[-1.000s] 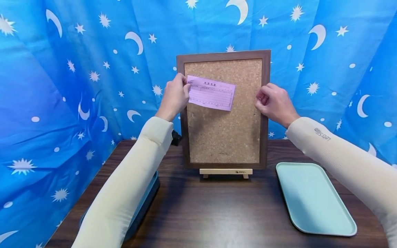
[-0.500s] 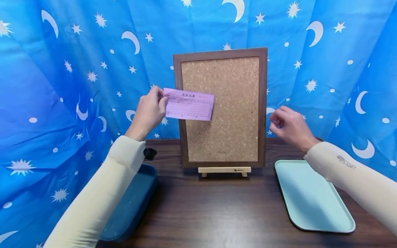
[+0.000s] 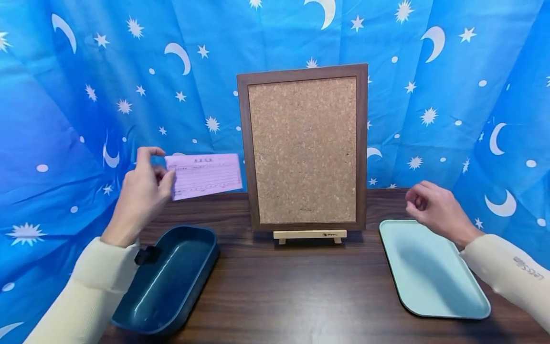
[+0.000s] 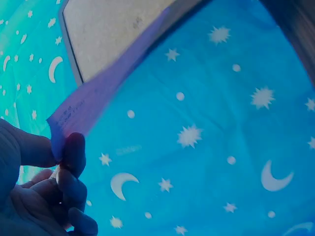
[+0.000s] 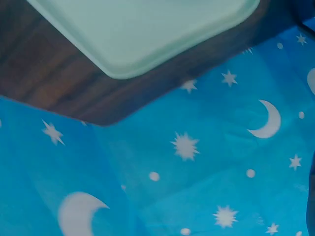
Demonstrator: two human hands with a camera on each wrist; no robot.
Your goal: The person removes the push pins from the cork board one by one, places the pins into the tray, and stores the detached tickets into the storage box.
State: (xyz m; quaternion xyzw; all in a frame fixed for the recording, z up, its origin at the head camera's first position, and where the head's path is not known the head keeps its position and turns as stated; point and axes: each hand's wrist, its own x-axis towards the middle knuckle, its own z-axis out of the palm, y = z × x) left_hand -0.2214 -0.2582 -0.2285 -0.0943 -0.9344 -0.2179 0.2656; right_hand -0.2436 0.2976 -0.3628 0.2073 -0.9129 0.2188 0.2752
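Note:
My left hand (image 3: 143,191) pinches a pink printed paper slip (image 3: 206,176) by its left edge, between thumb and finger. The slip is held up in the air, left of the framed cork board (image 3: 302,148) and above the dark blue tray (image 3: 189,272). In the left wrist view, the slip (image 4: 93,101) bends away from the fingertips. My right hand (image 3: 438,210) hovers over the back of the mint green tray (image 3: 434,272), its fingers curled toward the thumb. Nothing shows in its grasp, though the fingertips are partly hidden.
The cork board leans upright on a small wooden easel (image 3: 309,234) at the back of the dark wooden table (image 3: 301,291). Behind and beside the table hangs a blue curtain (image 3: 275,38) with stars and moons. A black strap piece (image 3: 148,254) sits at the left wrist.
My left hand has carried the pink slip from in front of the cork board leftward and down. The right hand has moved from the board's right edge to the right and down, over the mint tray.

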